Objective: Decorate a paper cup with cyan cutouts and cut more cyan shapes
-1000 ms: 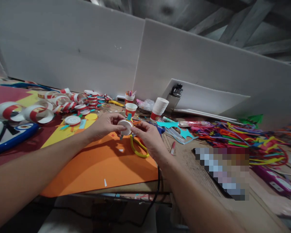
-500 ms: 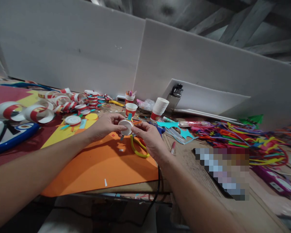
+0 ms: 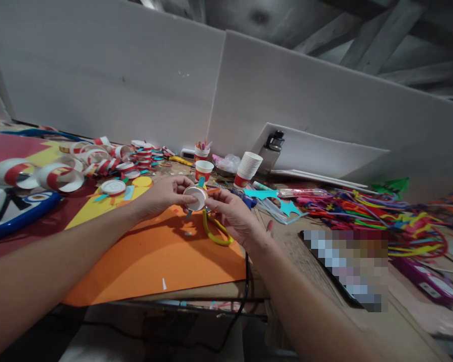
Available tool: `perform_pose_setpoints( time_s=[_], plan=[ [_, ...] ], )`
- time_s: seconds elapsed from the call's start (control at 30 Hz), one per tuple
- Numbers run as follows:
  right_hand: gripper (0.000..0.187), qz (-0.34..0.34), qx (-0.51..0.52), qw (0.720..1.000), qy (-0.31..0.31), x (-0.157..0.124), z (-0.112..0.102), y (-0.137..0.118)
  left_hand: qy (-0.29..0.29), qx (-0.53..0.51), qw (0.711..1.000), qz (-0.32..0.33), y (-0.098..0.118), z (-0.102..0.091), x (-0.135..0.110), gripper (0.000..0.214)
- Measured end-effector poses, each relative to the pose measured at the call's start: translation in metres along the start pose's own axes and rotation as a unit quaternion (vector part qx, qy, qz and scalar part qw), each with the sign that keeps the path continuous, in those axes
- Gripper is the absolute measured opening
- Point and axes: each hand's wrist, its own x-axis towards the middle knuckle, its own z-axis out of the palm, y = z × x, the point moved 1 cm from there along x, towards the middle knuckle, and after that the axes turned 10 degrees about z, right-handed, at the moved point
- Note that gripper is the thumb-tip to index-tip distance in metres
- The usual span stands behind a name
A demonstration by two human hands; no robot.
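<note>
My left hand and my right hand meet above an orange paper sheet, both pinching a small white round paper cup base with teal and orange paper strips sticking out of it. The left fingers grip its left rim, the right fingertips press its right edge. Yellow-handled scissors lie on the orange sheet just under my right hand.
A stack of white paper cups, a red-and-white cup and a dark bottle stand behind. Cut cup rings litter the left. Coloured pipe cleaners fill the right. White foam boards wall the back.
My right hand has shifted slightly left and turned a little against the cup base. The left hand keeps its grip in the same place.
</note>
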Motion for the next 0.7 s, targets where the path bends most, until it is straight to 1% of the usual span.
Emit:
perform_pose_setpoints(
  time_s=[0.13, 0.23, 0.4, 0.47, 0.63, 0.7],
  plan=[
    [0.039, 0.006, 0.001, 1.0, -0.015, 0.0022, -0.002, 0.0002, -0.006, -0.007, 1.0, -0.005, -0.0013, -0.0005, 0.0005, 0.036],
    [0.042, 0.002, 0.003, 1.0, -0.012, 0.0034, -0.0034, 0.0008, 0.001, -0.01, 1.0, -0.005, -0.0008, -0.0001, 0.0005, 0.036],
    [0.053, -0.055, 0.015, 0.998, 0.026, 0.0028, -0.0036, -0.0003, 0.021, -0.006, 1.0, -0.014, 0.0001, -0.0006, 0.0007, 0.036],
    [0.056, -0.067, 0.007, 0.997, 0.03, 0.0026, -0.0027, -0.0004, 0.024, 0.0, 1.0, -0.02, 0.0002, -0.0009, 0.0008, 0.035],
    [0.055, -0.068, -0.013, 0.997, 0.016, 0.0031, -0.0012, 0.0002, 0.019, 0.001, 0.999, -0.028, 0.0006, -0.0005, 0.0006, 0.036],
    [0.054, -0.078, -0.01, 0.996, 0.031, 0.0035, -0.0028, -0.0004, 0.021, -0.006, 0.999, -0.026, 0.0, -0.0013, 0.0009, 0.036]
  ],
)
